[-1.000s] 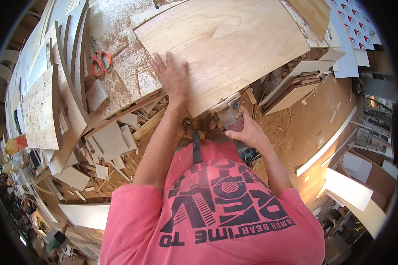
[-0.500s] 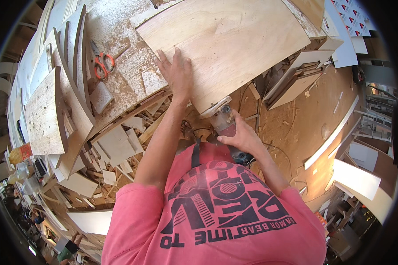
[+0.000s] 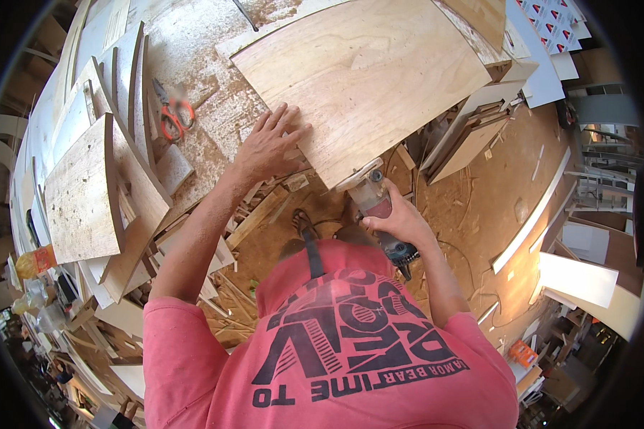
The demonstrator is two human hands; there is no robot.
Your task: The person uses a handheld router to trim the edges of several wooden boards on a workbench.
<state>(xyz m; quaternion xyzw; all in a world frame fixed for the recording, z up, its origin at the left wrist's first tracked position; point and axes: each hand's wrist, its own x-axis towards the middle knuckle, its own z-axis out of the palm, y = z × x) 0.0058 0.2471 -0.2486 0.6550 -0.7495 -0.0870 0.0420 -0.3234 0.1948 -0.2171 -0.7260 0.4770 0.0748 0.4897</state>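
A pale plywood panel [image 3: 379, 79] lies flat on the sawdust-covered workbench [image 3: 207, 43]. My left hand [image 3: 268, 143] is open at the panel's left edge, fingers stretched out and their tips over the wood. My right hand [image 3: 402, 217] is wrapped round the body of a trim router [image 3: 376, 204], which has a clear lower housing and a dark motor end. The router is tilted, its base against the panel's near edge by the near corner. Its bit is hidden. Orange-handled scissors [image 3: 173, 118] lie on the bench left of the panel.
Curved plywood pieces [image 3: 86, 189] are stacked at the left. Wood offcuts [image 3: 254, 218] litter the space below the bench. More boards [image 3: 472, 139] lean under its right side. A cable [image 3: 454, 250] runs over the brown floor, and a long white strip [image 3: 533, 214] lies farther right.
My left hand has slid left and a little nearer, from on top of the panel to its left edge. The right hand keeps the router near the same corner. The view has shifted slightly.
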